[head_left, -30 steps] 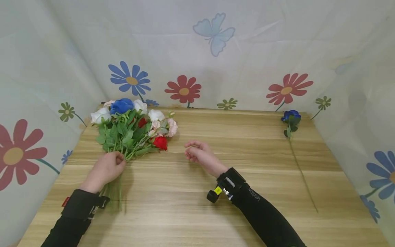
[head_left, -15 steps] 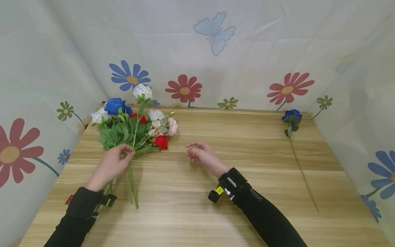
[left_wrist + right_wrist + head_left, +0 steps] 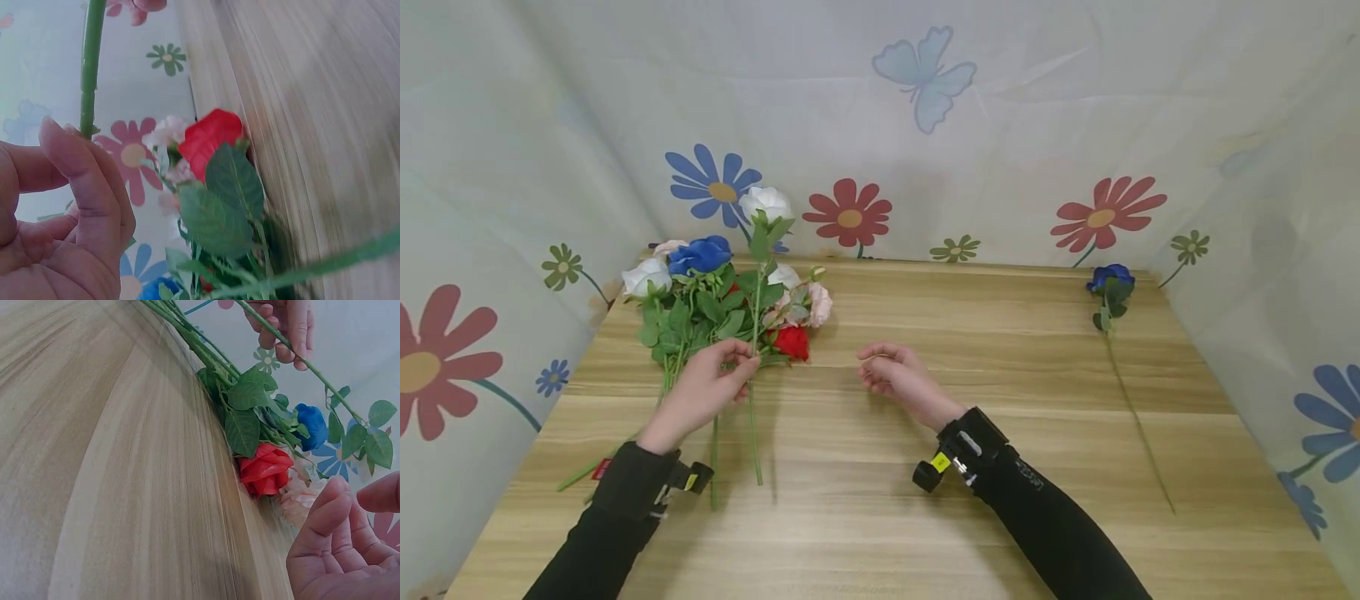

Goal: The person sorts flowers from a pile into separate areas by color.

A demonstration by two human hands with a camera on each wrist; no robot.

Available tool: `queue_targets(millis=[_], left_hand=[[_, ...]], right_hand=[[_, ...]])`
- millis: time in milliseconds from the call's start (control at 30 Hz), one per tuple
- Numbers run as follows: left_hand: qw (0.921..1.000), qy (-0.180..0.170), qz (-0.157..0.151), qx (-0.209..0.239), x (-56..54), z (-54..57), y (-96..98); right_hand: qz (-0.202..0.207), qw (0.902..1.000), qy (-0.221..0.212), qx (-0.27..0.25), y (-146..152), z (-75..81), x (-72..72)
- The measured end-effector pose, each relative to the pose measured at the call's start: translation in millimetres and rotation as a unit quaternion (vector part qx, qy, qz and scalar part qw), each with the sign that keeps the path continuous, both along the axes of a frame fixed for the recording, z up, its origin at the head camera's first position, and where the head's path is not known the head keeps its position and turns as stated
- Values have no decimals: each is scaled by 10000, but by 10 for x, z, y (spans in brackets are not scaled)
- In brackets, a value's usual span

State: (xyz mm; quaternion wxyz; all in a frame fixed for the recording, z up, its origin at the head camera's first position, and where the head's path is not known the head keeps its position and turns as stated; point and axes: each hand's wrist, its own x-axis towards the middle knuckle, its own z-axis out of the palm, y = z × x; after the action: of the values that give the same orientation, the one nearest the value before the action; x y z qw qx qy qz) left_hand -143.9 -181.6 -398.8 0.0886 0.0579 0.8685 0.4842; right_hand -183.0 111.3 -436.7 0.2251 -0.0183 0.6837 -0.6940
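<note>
My left hand [image 3: 703, 387] pinches the green stem of a white rose [image 3: 766, 204] between thumb and fingers. The rose stands nearly upright, raised off the wooden table [image 3: 970, 517], its bloom above the flower pile. In the left wrist view its stem [image 3: 90, 69] rises from the fingertips. Beneath and behind that hand lies the pile, with a blue rose [image 3: 702, 254], a red rose [image 3: 791, 342], pale pink flowers [image 3: 820, 305] and another white rose [image 3: 647, 277]. My right hand [image 3: 906, 385] hovers right of the pile, fingers loosely curled, holding nothing.
A single blue rose [image 3: 1111, 277] lies at the table's far right, its long stem pointing toward the front. Loose stems [image 3: 714, 467] of the pile reach forward under the left arm. A white flower-printed curtain [image 3: 1015, 108] surrounds the table's back and sides.
My left hand has drawn the white rose up out of the pile and moved right with it. The right hand has stayed nearly still.
</note>
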Motion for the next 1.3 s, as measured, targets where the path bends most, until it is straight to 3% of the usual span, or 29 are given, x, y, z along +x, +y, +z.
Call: queue_targets(millis=[400,700,1033,1300], left_hand=[[9977,-235,-301,563,-179,-78,387],[9942,-238,-585,870,-294,-129,734],[9916,-337,-671,1057,-355,-149,1006],[9918,-295,-727,1010,-353,-164,1125]], right_hand=[[397,9986,280,219,88,-45,58],[866,9955,182,329,192,-54,120],[1918,9812,203,-15,267,-24,202],[2004,9784,269,426,255,-31,299]])
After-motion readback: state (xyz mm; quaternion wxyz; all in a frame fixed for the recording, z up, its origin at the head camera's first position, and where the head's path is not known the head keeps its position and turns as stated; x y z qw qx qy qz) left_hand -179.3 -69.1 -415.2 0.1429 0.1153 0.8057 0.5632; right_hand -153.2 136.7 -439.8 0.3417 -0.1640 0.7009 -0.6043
